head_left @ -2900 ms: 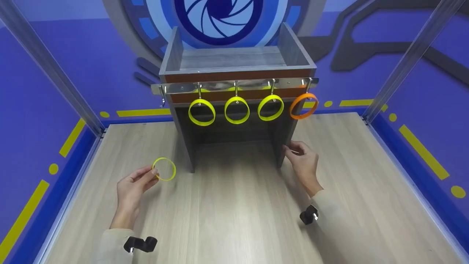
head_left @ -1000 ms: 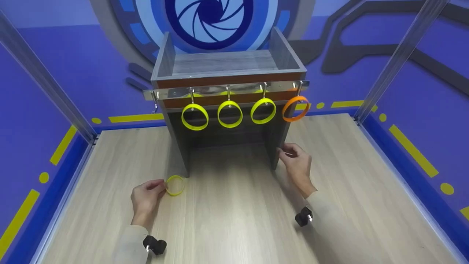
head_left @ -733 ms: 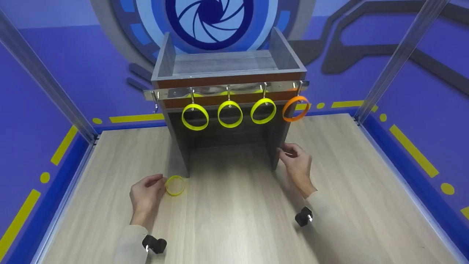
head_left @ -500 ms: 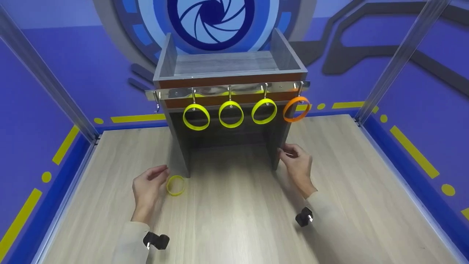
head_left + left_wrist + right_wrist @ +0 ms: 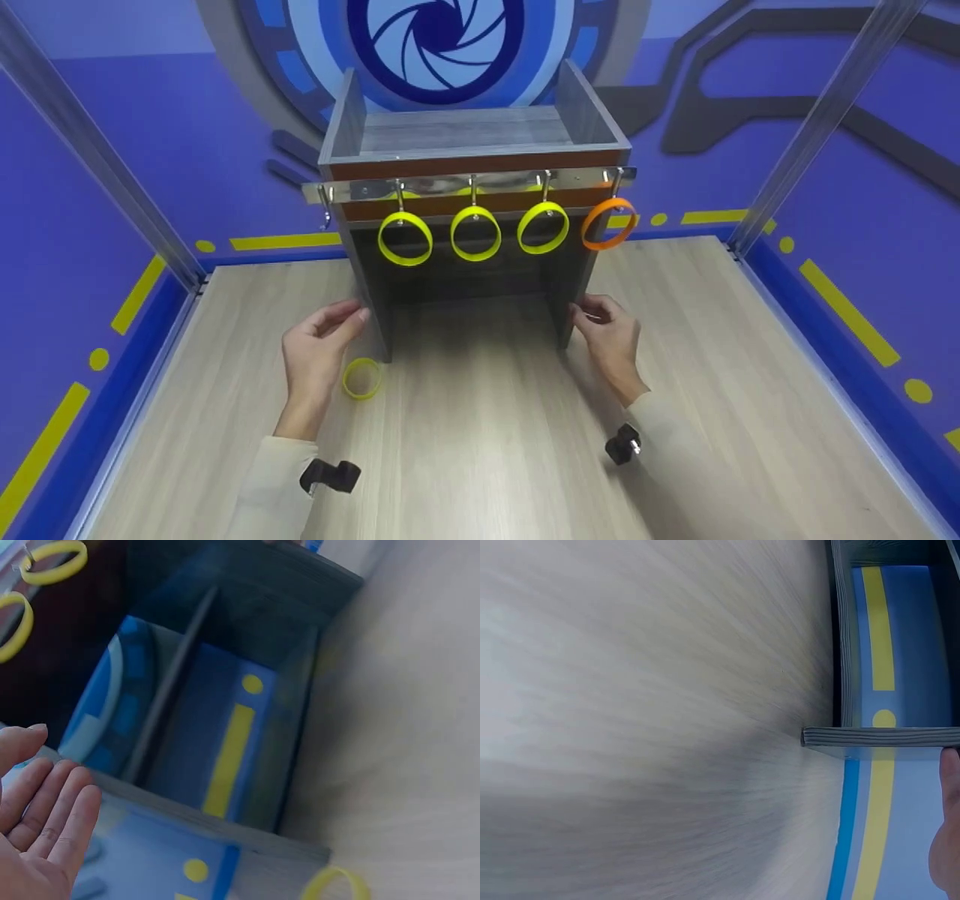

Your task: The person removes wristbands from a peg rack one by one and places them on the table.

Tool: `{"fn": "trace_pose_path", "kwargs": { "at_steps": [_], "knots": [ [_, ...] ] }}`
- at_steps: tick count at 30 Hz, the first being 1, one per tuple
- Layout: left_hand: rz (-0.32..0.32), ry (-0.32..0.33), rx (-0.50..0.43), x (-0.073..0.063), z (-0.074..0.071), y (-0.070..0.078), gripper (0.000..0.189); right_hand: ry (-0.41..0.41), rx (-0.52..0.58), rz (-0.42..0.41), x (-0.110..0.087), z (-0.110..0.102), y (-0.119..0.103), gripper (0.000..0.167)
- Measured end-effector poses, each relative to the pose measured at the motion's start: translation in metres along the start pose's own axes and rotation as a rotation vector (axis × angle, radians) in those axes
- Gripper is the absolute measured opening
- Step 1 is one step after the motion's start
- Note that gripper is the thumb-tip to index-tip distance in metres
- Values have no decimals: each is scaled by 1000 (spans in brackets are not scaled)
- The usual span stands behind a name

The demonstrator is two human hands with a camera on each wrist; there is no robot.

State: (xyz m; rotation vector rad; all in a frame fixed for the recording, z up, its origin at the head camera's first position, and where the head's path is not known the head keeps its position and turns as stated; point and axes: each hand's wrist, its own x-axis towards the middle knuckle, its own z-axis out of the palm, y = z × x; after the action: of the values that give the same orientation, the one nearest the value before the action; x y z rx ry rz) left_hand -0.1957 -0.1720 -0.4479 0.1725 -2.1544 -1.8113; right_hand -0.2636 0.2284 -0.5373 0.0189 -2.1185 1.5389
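Note:
A grey shelf unit stands on the table; hooks on its metal rail (image 5: 442, 183) carry three yellow rings (image 5: 406, 262) and one orange ring (image 5: 609, 247). My left hand (image 5: 319, 349) is beside the outer face of the left side panel (image 5: 377, 322), holding nothing; the left wrist view shows its fingers (image 5: 71, 836) extended. Whether the fingertips touch the panel is unclear. Another yellow ring (image 5: 361, 397) is on the table near that panel's foot. My right hand (image 5: 613, 337) touches the right side panel (image 5: 566, 330) from outside; its fingers are partly hidden.
The leftmost hook (image 5: 325, 210) carries no ring. An open-topped tray (image 5: 465, 129) forms the top of the unit. Blue and purple printed walls enclose the wooden table (image 5: 480, 442) at the back and both sides.
My left hand brought the yellow ring down to the table and let go of it. It then moved up and right towards the left panel. My right hand kept its place at the right panel.

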Motion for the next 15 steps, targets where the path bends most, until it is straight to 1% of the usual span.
{"fn": "trace_pose_path", "kwargs": {
  "at_steps": [4,9,12,15],
  "knots": [
    [38,-10,-51,1,5,16,30,-2,-7,1,-1,0,0,12],
    [82,-6,-104,3,12,32,32,-6,-9,10,-2,0,-2,13],
    [96,-6,-141,6,15,39,32,-6,-6,16,-3,0,-3,13],
    [93,-12,-223,10,19,47,34,-7,-7,19,-3,1,-3,13]
  ]
}}
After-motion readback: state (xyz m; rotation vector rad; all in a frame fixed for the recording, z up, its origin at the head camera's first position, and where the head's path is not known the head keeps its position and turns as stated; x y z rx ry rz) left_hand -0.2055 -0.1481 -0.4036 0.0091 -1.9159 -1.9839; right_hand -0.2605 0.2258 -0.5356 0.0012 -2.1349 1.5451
